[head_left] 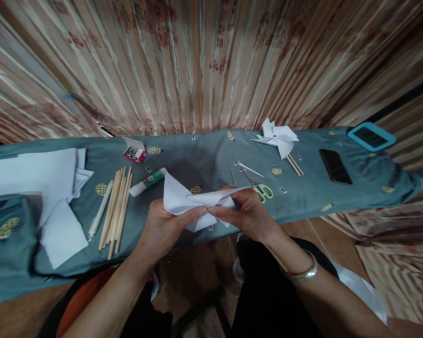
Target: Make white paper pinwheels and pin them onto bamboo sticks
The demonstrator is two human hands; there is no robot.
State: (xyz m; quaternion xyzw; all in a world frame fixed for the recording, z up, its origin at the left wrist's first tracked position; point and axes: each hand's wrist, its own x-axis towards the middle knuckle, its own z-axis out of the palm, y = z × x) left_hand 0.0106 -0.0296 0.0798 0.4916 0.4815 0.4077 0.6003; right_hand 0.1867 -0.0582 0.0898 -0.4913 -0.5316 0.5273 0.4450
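Frame centre: left hand point(164, 227) and right hand point(252, 213) pinch folded white paper point(176, 193), apparently gathering it; next move requires steady pressure.

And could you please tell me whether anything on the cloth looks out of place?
Only mildly: the sheets at left lie at uneven angles rather than squarely stacked, and a thin strip lies loose by the scissors. Nothing looks spilled.

A polished silver bangle point(305, 271), broad and curved, gleams on the bare right forearm point(338, 305). Left of the bangle are black trousers point(264, 291); farther left of it, partly hidden pale shoes point(155, 287) show touches of red.
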